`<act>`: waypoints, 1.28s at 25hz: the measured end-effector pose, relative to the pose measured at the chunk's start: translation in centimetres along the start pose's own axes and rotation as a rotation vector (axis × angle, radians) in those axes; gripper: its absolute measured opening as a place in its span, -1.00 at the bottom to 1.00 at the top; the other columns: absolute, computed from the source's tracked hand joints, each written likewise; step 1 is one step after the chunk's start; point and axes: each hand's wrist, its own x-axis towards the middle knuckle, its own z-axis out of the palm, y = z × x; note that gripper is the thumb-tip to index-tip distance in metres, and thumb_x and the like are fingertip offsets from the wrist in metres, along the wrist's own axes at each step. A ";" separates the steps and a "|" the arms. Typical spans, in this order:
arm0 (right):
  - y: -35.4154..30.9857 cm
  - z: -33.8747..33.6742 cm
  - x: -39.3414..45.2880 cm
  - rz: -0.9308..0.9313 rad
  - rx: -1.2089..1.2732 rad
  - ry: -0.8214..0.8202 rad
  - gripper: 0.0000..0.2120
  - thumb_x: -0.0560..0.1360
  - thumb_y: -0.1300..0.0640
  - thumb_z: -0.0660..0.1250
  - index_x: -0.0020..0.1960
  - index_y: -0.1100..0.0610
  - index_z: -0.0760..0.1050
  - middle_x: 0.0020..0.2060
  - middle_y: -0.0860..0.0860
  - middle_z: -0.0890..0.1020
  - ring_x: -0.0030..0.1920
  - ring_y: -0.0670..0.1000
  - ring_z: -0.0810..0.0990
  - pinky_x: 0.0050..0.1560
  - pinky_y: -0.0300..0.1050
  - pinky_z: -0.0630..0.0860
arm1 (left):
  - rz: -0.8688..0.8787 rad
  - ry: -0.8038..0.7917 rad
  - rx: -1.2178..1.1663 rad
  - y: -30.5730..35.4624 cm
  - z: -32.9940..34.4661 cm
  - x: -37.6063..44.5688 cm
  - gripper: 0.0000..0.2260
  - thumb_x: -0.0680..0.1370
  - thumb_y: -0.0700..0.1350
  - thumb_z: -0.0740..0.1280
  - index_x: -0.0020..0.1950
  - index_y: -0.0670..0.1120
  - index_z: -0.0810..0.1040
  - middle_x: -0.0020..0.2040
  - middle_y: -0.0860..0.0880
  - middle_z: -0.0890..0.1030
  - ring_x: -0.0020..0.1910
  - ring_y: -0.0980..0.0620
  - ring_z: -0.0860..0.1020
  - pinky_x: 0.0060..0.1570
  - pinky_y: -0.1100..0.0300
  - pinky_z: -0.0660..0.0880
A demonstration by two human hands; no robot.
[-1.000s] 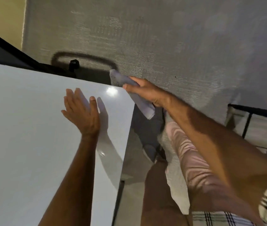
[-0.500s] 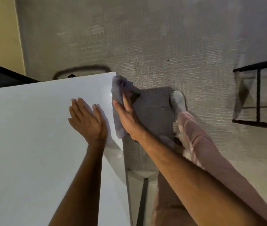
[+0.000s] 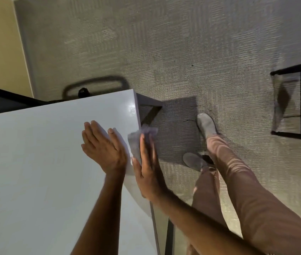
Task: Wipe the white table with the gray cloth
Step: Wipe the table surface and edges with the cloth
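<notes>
Currently wiping: right hand (image 3: pixel 148 172), flat-fingered grip, presses gray cloth (image 3: pixel 136 144) against desk (image 3: pixel 35 162) side edge; left hand (image 3: pixel 102 148) braces, open-palmed. Next: probably draw cloth along edge.

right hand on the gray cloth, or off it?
Touching. Head view: right hand presses flat on the gray cloth against the white table side edge.

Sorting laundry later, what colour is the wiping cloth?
Gray, faintly purplish; the cloth shows in the head view.
</notes>
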 end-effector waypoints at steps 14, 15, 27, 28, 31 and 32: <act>-0.8 0.7 3.7 -0.116 -0.052 0.180 -0.37 0.75 0.08 0.21 0.72 -0.16 0.01 0.75 0.08 -0.01 0.70 -0.18 -0.02 0.46 -0.42 0.39 | 0.004 -0.007 0.006 -0.6 0.2 0.5 -0.26 0.67 0.29 -0.26 0.67 -0.09 0.23 0.69 -0.13 0.24 0.66 -0.20 0.23 0.58 -0.26 0.19; 0.0 1.3 0.5 -0.096 -0.070 0.143 -0.36 0.76 0.03 0.17 0.70 -0.26 -0.06 0.75 0.04 -0.04 0.69 -0.15 0.02 0.42 -0.29 0.52 | 0.002 -0.005 -0.007 -0.6 0.4 0.6 -0.27 0.67 0.30 -0.26 0.68 -0.09 0.22 0.69 -0.13 0.24 0.66 -0.20 0.22 0.59 -0.27 0.19; -4.4 -0.5 13.3 -0.198 -0.629 0.164 -0.39 0.72 0.17 0.22 0.72 0.01 0.13 0.72 0.26 -0.01 0.71 0.39 -0.06 0.59 0.28 0.36 | 0.011 -0.058 -0.035 -1.1 0.7 1.0 -0.26 0.66 0.31 -0.31 0.69 -0.05 0.17 0.71 -0.11 0.19 0.69 -0.18 0.17 0.64 -0.23 0.11; -4.9 -0.7 14.3 -0.235 -0.751 0.169 -0.38 0.71 0.17 0.21 0.72 -0.01 0.13 0.73 0.24 0.02 0.70 0.41 -0.05 0.60 0.29 0.33 | 0.022 -0.089 -0.067 -1.3 0.5 1.2 -0.28 0.67 0.32 -0.25 0.70 -0.05 0.16 0.71 -0.10 0.16 0.69 -0.16 0.15 0.65 -0.21 0.08; -4.7 -0.7 13.2 -0.305 -0.984 0.089 -0.37 0.72 0.12 0.15 0.74 -0.07 0.03 0.74 0.15 0.01 0.71 0.41 -0.08 0.65 0.31 0.13 | 0.046 -0.019 -0.342 -3.3 -0.6 -0.2 -0.23 0.66 0.35 -0.17 0.62 -0.15 0.33 0.66 -0.17 0.28 0.66 -0.20 0.23 0.65 -0.18 0.12; -4.2 -0.6 11.9 -0.347 -1.048 0.062 -0.37 0.73 0.09 0.13 0.74 -0.06 -0.01 0.75 0.14 0.00 0.71 0.39 -0.09 0.68 0.33 0.04 | -0.008 0.026 -0.415 -4.6 -1.0 -1.3 -0.22 0.66 0.35 -0.17 0.60 -0.15 0.37 0.65 -0.17 0.30 0.66 -0.20 0.24 0.65 -0.17 0.11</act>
